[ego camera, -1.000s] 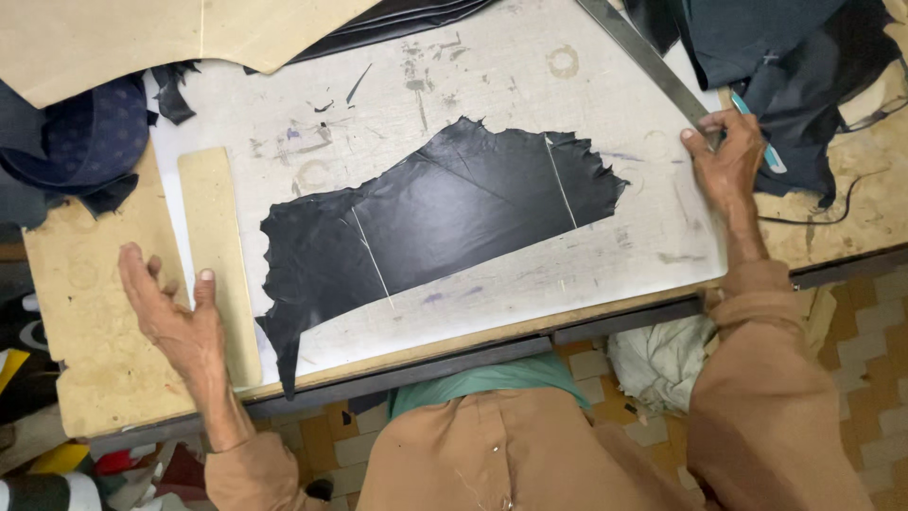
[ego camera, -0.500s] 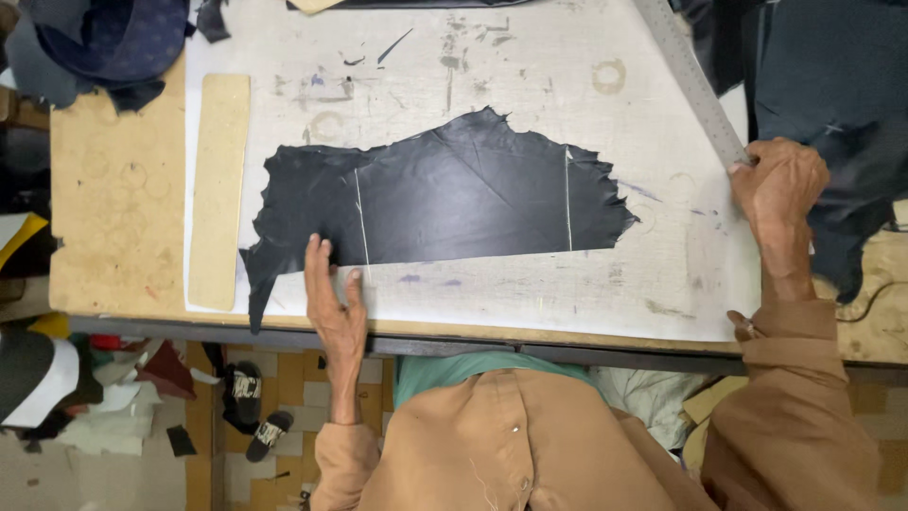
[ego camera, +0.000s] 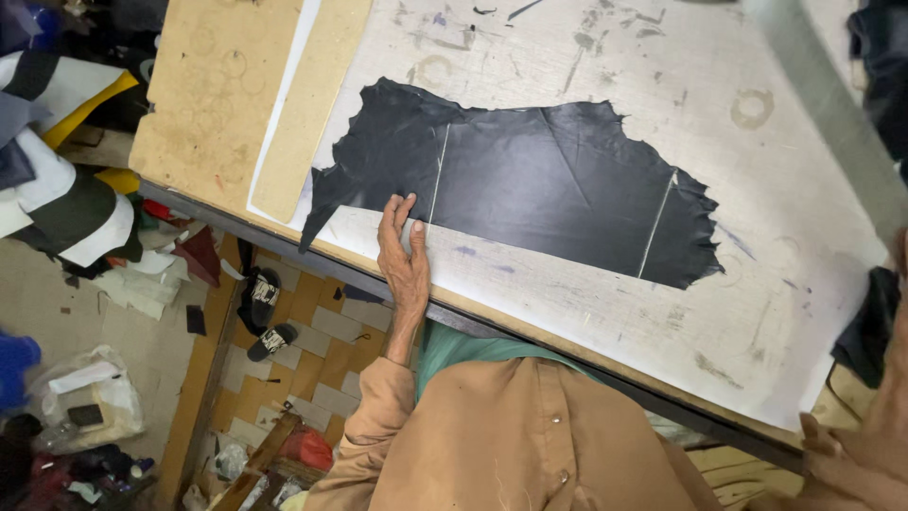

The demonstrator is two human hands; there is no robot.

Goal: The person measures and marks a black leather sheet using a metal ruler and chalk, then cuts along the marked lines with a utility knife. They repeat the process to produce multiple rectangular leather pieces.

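Left hand flat, fingers together, pressing the near edge of the ragged black leather piece. Two chalk lines marked, uncut. Right hand right of leather; fingers' state unclear.

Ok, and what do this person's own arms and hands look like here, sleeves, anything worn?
Both hands are bare: no gloves, and no rings or watch that I can make out. The left hand comes out of a long tan-brown sleeve with a loose cuff at the wrist. The right hand is mostly cut off at the frame's edge.
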